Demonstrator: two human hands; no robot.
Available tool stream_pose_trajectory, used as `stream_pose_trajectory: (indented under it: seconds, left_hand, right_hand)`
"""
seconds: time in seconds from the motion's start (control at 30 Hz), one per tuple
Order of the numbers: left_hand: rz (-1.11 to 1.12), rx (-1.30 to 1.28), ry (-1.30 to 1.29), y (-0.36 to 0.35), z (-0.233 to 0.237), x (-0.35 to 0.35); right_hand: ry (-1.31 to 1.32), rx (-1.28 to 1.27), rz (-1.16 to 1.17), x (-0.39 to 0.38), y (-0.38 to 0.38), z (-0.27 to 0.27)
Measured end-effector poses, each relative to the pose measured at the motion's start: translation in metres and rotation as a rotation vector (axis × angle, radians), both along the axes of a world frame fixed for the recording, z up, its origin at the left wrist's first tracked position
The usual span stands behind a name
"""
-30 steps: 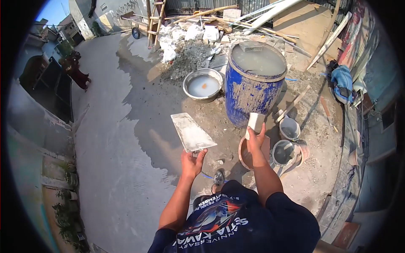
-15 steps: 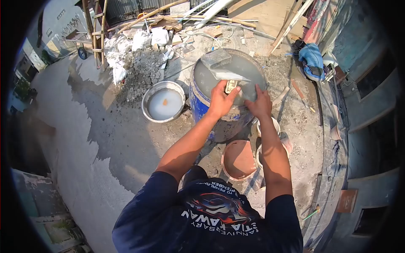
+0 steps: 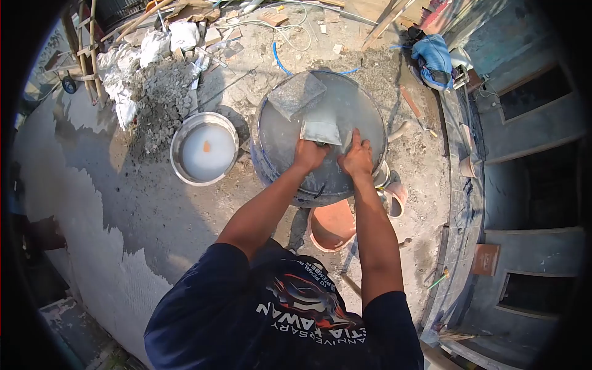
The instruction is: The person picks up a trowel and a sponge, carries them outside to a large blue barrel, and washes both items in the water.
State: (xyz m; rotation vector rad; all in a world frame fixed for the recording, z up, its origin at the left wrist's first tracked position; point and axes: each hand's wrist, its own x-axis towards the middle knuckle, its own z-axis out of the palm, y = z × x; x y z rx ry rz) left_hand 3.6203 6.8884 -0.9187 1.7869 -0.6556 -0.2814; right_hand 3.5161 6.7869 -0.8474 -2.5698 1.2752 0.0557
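Note:
A large blue drum (image 3: 259, 161) full of cloudy grey water (image 3: 354, 102) stands in front of me. My left hand (image 3: 311, 155) is closed round the handle of a plastering trowel (image 3: 321, 131), its pale flat blade pointing away from me over the water. Just to the right, my right hand (image 3: 357, 159) is held with fingers spread at the near part of the drum, close to the blade and holding nothing. A grey, see-through-looking flat piece (image 3: 299, 95) lies at the drum's far left, its lower corner reaching toward the blade.
Left of the drum sits a round basin (image 3: 174, 148) of milky water with a small orange thing in it. A reddish tub (image 3: 333, 228) stands below the drum. Rubble (image 3: 160, 89) and white sacks (image 3: 126, 71) lie far left; a blue bundle (image 3: 431, 58) is at the far right.
My view has shifted forward over the drum. The trowel has turned so its blade's flat face shows and it points away. The right hand has stayed beside it, fingers spread.

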Motion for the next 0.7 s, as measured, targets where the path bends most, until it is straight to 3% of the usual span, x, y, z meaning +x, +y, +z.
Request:
stream_pose_trajectory:
  seconds: [0.13, 0.2, 0.33, 0.5, 0.7]
  left_hand:
    - [-0.058, 0.015, 0.152, -0.005, -0.006, 0.009]
    - [-0.115, -0.180, 0.377, -0.009, -0.008, 0.011]
    - [-0.127, -0.161, 0.371, -0.011, -0.009, 0.014]
    - [-0.087, -0.112, 0.405, -0.021, -0.035, 0.016]
    - [-0.110, -0.134, 0.444, -0.015, -0.020, 0.013]
  right_hand:
    - [-0.001, 0.025, -0.047, 0.006, -0.001, -0.010]
    - [0.015, -0.003, -0.073, 0.008, 0.000, -0.010]
    - [0.017, -0.114, -0.042, 0.005, 0.003, -0.012]
    - [0.033, -0.035, -0.075, 0.005, 0.003, -0.009]
    - [0.022, 0.015, -0.120, 0.006, 0.011, 0.005]
